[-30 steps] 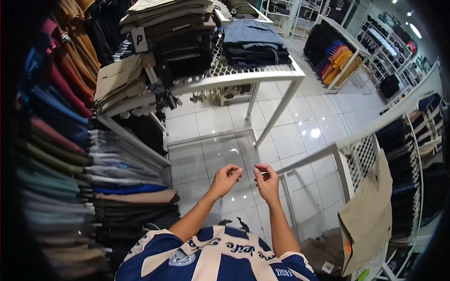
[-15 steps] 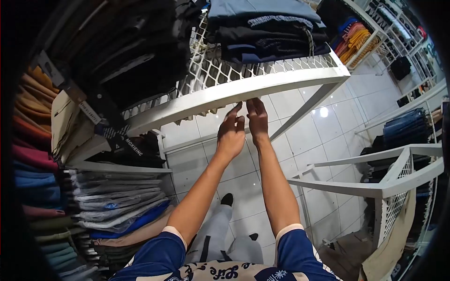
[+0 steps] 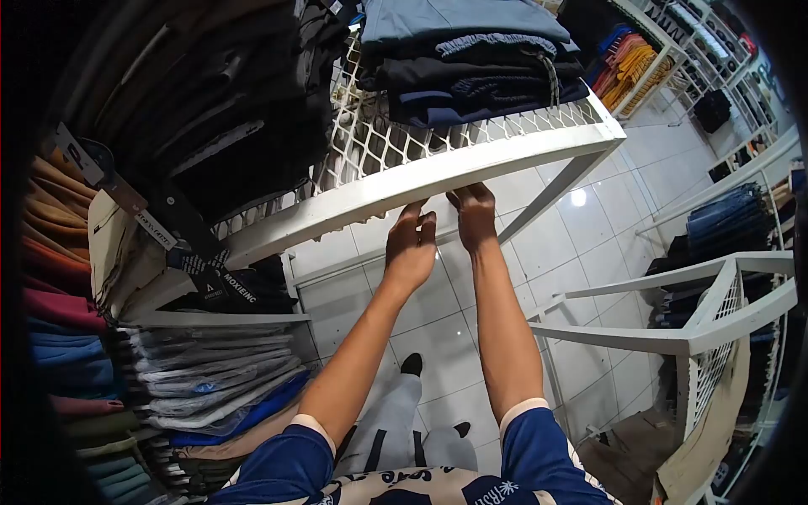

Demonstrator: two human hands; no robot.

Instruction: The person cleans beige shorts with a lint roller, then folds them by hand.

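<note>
Head view, left hand: the left hand (image 3: 411, 252) is partly open, fingers loosely bent, with no object visible in it; its fingertips point up at the rack's edge, and whether they touch it is unclear.
Right hand: just beside the left, the right hand (image 3: 475, 220) has curled fingers whose tips reach the underside of the rack's edge; whether they grip it cannot be told.
White rack: directly ahead of both hands, its front bar (image 3: 471, 168) crosses above the fingertips, with a mesh top (image 3: 396, 151) beyond.
Trousers and shoes: grey trousers (image 3: 383, 421) and dark shoes (image 3: 411, 364) lie below the hands, on the tiled floor (image 3: 433, 337).
Folded clothes: past the bar, a blue-grey garment (image 3: 459, 21) lies over dark folded garments (image 3: 471, 88) on the mesh.
Black pile: ahead and left of the hands, black clothing (image 3: 244, 109) is heaped high.
Tag: left of the left hand, a black tag (image 3: 231, 282) reads MOXIEINC.
Wrapped garments: farther left and lower, garments in clear plastic (image 3: 210, 362) are layered.
Second frame: right of the right hand stands another white frame (image 3: 640, 338), a beige garment (image 3: 715, 421) hanging by it.
Jeans: farther right, blue jeans (image 3: 728, 223) are stacked.
Bright clothes: far ahead and right, yellow and orange clothes (image 3: 635, 76) hang.
</note>
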